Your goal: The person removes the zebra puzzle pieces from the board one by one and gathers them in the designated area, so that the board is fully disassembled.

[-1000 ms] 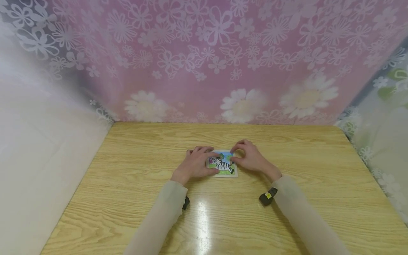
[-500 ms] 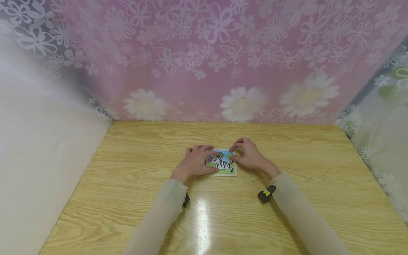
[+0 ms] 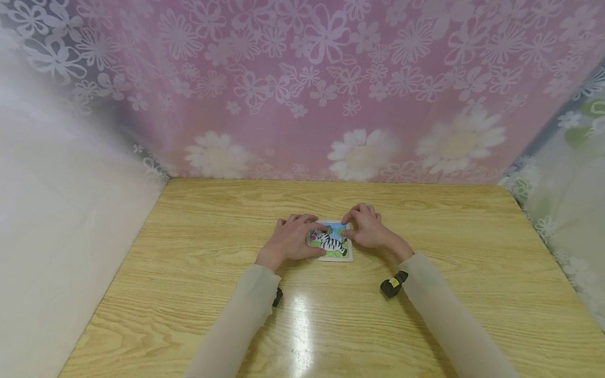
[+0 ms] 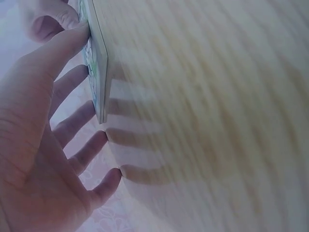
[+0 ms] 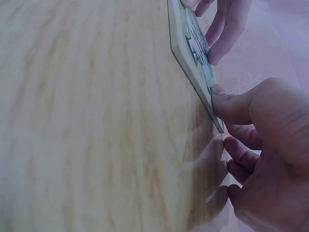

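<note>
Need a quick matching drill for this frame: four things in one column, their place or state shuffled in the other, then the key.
1. small square zebra picture puzzle board
2. left hand
3. right hand
4. pale wooden table

A. fingers spread over the board's left part
B. thumb against the board's right edge
C. lies flat between both hands
D. carries the board, glare near the front

Pairs: 1-C, 2-A, 3-B, 4-D

Black-and-white striped zebra puzzle (image 3: 330,243); pink flowered curtain (image 3: 312,84).
</note>
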A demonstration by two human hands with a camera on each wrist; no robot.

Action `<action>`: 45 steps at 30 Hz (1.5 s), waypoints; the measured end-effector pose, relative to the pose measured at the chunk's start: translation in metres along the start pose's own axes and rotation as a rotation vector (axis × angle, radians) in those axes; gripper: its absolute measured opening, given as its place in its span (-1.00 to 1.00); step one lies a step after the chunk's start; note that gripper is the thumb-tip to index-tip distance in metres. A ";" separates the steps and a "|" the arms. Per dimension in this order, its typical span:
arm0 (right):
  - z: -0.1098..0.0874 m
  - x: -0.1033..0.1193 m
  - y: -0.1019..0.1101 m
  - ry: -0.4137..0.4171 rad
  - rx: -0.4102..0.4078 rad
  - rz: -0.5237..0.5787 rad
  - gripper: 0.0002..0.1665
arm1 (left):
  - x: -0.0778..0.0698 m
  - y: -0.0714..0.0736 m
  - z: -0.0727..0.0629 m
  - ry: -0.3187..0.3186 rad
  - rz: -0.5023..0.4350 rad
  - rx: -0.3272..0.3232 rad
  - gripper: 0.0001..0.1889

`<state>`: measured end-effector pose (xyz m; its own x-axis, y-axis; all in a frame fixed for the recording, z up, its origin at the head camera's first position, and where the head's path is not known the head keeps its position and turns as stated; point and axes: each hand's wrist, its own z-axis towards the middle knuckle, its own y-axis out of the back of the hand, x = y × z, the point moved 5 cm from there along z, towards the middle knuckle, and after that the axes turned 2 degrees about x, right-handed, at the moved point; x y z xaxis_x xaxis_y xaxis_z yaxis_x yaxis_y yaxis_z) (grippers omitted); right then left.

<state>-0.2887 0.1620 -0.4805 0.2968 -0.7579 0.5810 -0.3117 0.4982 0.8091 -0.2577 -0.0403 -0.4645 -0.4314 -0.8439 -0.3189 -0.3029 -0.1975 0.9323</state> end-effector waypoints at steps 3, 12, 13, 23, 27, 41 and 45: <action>0.000 -0.001 -0.002 -0.004 0.010 0.019 -0.88 | 0.000 -0.001 0.000 -0.001 0.000 0.003 -0.37; -0.002 -0.001 -0.006 0.001 -0.024 0.054 -0.80 | 0.002 -0.002 0.002 -0.003 0.016 0.000 -0.35; -0.003 -0.001 -0.005 0.003 -0.024 0.047 -0.80 | 0.002 -0.003 0.002 -0.003 0.011 0.001 -0.35; -0.003 0.004 -0.002 0.009 -0.030 -0.050 -0.76 | 0.001 -0.001 0.001 -0.006 -0.014 -0.004 -0.36; -0.004 0.004 -0.002 0.012 -0.030 -0.061 -0.78 | 0.001 -0.001 0.001 -0.005 -0.004 0.000 -0.35; -0.004 0.012 0.002 0.030 -0.055 -0.056 -0.82 | 0.002 -0.001 0.002 -0.005 0.001 0.006 -0.36; -0.004 0.010 0.002 0.023 -0.053 -0.052 -0.82 | 0.000 0.000 0.001 -0.003 0.004 0.014 -0.36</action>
<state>-0.2829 0.1572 -0.4729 0.3325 -0.7736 0.5394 -0.2473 0.4804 0.8415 -0.2587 -0.0402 -0.4647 -0.4352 -0.8433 -0.3153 -0.3125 -0.1869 0.9313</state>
